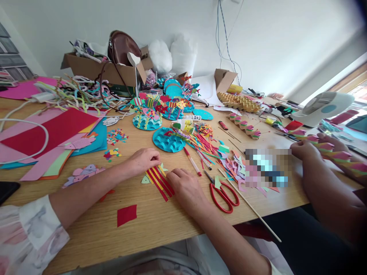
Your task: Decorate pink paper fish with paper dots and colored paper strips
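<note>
Red and yellow paper strips lie side by side on the wooden table, covering part of a pale green paper fish. My left hand is closed at the upper end of the strips, its fingertips pinched; what they hold is too small to tell. With bent fingers, my right hand rests at the right edge of the strips; its fingertips are partly hidden. A red paper square lies nearer the front edge. Right of my right hand are red-handled scissors with a green scrap on them.
Another person's hands hold a folded paper chain at the right. A wooden stick overhangs the front edge. Blue bases with paper fish, paper scraps, pens and coloured sheets lie around.
</note>
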Tool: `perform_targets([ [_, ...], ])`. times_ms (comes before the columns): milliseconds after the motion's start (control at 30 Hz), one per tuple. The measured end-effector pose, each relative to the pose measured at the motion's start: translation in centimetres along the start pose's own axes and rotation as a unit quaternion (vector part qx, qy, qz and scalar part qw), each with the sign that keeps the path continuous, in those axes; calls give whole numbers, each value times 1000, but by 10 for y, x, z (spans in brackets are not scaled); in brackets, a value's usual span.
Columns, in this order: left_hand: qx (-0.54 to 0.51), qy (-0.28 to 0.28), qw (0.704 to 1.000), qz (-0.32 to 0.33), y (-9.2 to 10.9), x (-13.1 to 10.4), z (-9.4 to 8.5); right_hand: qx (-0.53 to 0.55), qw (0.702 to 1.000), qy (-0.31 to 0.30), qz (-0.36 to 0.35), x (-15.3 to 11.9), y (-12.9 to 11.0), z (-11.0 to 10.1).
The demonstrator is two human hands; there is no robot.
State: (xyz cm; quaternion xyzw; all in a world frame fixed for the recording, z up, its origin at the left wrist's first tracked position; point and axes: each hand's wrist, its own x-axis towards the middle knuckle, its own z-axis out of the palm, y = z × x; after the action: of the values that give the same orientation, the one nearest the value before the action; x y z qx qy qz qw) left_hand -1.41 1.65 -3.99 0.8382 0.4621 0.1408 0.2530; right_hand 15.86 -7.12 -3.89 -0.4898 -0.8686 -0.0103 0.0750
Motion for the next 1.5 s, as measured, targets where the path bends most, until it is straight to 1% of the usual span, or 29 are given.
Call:
perform_targets([
  [267,37,-4,999,14,-3,-1,2,17,1000,-6,-10,0,0,2],
  [567,65,-8,998,18,-1,-1,2,25,1000,-11,-15,-1,1,4],
  [1233,89,-10,996,30,-5,0,4,30,999,-14,-21,-2,2,5],
  [1500,92,-13,995,22,0,-2,2,31,999,-8,-23,-2,1,5],
])
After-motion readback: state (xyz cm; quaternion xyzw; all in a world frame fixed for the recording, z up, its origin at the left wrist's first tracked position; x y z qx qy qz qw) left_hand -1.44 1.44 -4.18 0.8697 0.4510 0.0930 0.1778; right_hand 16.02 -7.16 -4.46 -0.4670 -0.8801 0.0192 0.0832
